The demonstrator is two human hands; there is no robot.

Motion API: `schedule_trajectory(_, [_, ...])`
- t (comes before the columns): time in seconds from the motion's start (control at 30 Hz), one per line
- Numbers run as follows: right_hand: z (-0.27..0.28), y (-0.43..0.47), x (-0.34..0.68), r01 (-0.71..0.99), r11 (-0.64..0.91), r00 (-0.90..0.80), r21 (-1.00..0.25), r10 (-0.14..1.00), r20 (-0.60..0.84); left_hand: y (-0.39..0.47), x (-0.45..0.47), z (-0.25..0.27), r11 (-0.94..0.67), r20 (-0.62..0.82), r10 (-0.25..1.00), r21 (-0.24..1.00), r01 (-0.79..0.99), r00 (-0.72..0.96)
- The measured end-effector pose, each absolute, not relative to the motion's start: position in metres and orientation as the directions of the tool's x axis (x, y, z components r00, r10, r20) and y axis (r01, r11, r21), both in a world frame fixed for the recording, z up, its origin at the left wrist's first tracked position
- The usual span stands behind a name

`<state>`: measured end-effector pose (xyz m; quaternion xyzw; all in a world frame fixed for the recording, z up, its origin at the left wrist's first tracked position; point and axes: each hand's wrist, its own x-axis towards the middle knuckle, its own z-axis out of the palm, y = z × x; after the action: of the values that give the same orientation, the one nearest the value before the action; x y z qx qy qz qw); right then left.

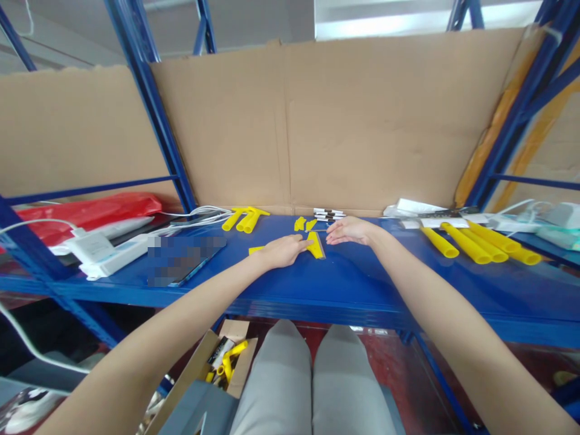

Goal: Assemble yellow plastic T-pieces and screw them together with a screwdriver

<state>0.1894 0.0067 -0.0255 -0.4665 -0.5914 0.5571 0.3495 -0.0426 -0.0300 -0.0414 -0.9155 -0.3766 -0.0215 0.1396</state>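
My left hand [286,251] is closed around the handle of a yellow squeegee [313,245], which lies on the blue shelf with its clear blade edge facing right. The handle's end pokes out to the left of the hand. Just beyond the blade is my right hand [348,231], fingers bent together around what looks like a thin object, too small to name. Two small yellow pieces [299,224] lie behind the squeegee. Several black-and-white strips [328,214] are stacked near the cardboard back.
Yellow T-shaped tools [248,220] lie at the back left, near a phone-like slab [190,263] and a white power strip [118,257]. Several yellow tubes [475,244] rest at right. Below the blue shelf [357,296], a carton [242,362] holds yellow parts. Blue posts flank the shelf.
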Motion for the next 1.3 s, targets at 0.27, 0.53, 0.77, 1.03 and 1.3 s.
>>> schedule_trajectory(0.27, [-0.011,0.005,0.2,0.013,0.033,-0.161,-0.999,0.987,0.031,-0.03,-0.027,-0.041,-0.738,0.152,0.61,-0.249,0.627,0.778])
schedule_trajectory(0.53, [-0.022,0.001,0.185,0.19,0.111,-0.171,-0.975,0.982,0.078,-0.033,-0.024,-0.048,-0.732,0.2,0.603,-0.248,0.635,0.773])
schedule_trajectory(0.77, [-0.04,0.007,0.168,0.288,0.223,-0.201,-0.931,0.965,0.17,-0.034,-0.029,-0.053,-0.746,0.261,0.575,-0.221,0.628,0.775])
schedule_trajectory(1.03, [-0.044,0.007,0.163,0.231,0.318,-0.216,-0.92,0.938,0.27,-0.034,-0.032,-0.054,-0.765,0.307,0.553,-0.183,0.618,0.775])
schedule_trajectory(1.3, [-0.048,0.008,0.164,0.33,0.344,-0.179,-0.879,0.937,0.3,-0.034,-0.031,-0.054,-0.754,0.311,0.562,-0.189,0.63,0.766])
